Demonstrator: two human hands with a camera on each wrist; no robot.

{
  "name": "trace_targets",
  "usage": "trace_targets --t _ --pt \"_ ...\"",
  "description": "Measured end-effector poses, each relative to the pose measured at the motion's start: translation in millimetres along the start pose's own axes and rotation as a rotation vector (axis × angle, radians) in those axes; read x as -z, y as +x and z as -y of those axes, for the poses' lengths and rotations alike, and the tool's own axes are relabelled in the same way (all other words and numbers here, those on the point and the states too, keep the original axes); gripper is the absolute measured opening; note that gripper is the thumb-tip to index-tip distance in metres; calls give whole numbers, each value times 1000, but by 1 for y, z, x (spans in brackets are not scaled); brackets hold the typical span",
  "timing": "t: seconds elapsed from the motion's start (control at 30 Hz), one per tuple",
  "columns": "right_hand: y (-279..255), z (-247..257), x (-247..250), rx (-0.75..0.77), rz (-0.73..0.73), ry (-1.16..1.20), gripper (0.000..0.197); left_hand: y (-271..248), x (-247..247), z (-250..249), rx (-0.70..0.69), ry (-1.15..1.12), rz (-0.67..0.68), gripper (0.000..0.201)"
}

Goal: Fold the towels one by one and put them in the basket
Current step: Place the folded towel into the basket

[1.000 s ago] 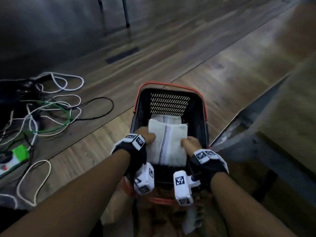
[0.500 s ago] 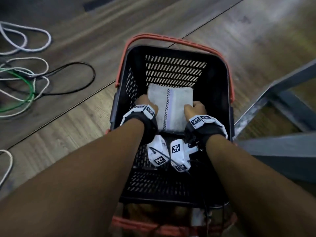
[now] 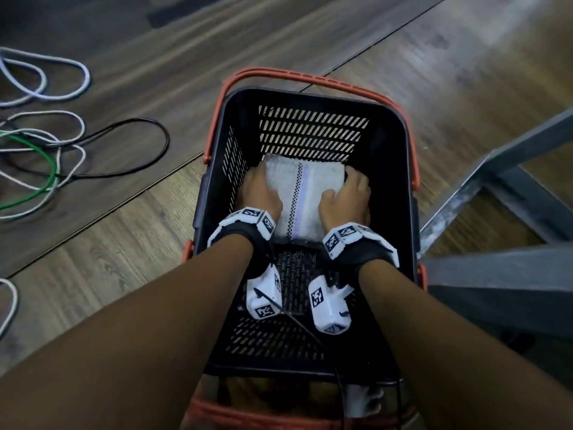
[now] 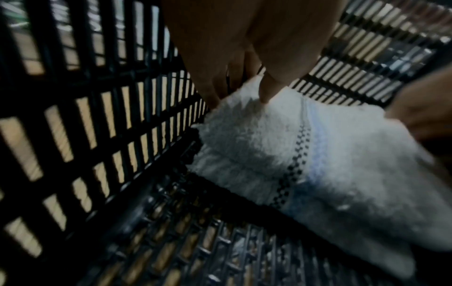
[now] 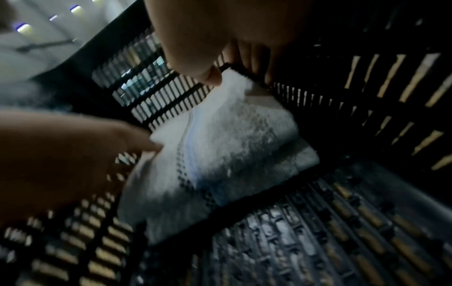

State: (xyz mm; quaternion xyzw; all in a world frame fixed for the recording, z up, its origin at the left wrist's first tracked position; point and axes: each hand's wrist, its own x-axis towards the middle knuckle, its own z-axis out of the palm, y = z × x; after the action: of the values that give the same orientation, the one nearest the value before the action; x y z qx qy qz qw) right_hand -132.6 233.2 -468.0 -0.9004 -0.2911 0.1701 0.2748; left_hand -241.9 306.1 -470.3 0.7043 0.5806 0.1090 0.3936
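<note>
A folded white towel (image 3: 305, 197) with a checked stripe lies low in the far half of the black basket (image 3: 409, 169), on top of other folded white cloth. My left hand (image 3: 260, 193) holds its left edge, thumb on top and fingers down the side (image 4: 244, 48). On the opposite side, my right hand (image 3: 345, 197) grips the edge, thumb over the far corner (image 5: 232, 38). The towel (image 4: 318, 154) sits against the slotted end wall; in the right wrist view the towel (image 5: 232, 145) shows stacked layers beneath it.
The basket has orange handles (image 3: 297, 74) and stands on a wooden floor. Loose white, black and green cables (image 3: 46, 150) lie to the left. A grey metal frame (image 3: 496, 187) stands close on the right. The basket's near half shows bare mesh (image 3: 279, 339).
Both hands have carried the towel from rim height down to the bottom of the basket at its far end. The head view has come closer over the basket.
</note>
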Motion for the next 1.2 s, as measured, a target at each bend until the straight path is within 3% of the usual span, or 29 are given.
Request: trace_targets --t 0.1,0.2,0.43,0.53,0.63,0.73,0.83,1.0,1.1,1.2 --pt "-2 -5 -19 265 30 -274 55 6 -10 7 -191 243 -28 56" --pt "-2 -21 -39 239 98 -373 59 15 -23 22 -277 415 -20 54" --pt "6 -39 -60 336 3 -382 66 21 -53 44 -352 507 -117 57" --pt "5 -33 -55 316 64 -403 68 17 -46 36 -312 580 -38 57" --pt "8 -22 -31 241 310 -454 69 12 -24 17 -255 707 153 57" --pt "0 5 15 200 629 -477 53 1 17 -19 -168 894 399 44" --pt "-29 40 80 251 722 -559 37 -32 70 -61 -208 956 448 27" --pt "-100 88 219 354 595 -604 33 -122 174 -132 -299 872 345 38" --pt "-148 112 315 406 528 -624 34 -188 232 -186 -468 796 233 35" --pt "-202 124 410 366 391 -688 37 -259 277 -241 -593 808 124 37"
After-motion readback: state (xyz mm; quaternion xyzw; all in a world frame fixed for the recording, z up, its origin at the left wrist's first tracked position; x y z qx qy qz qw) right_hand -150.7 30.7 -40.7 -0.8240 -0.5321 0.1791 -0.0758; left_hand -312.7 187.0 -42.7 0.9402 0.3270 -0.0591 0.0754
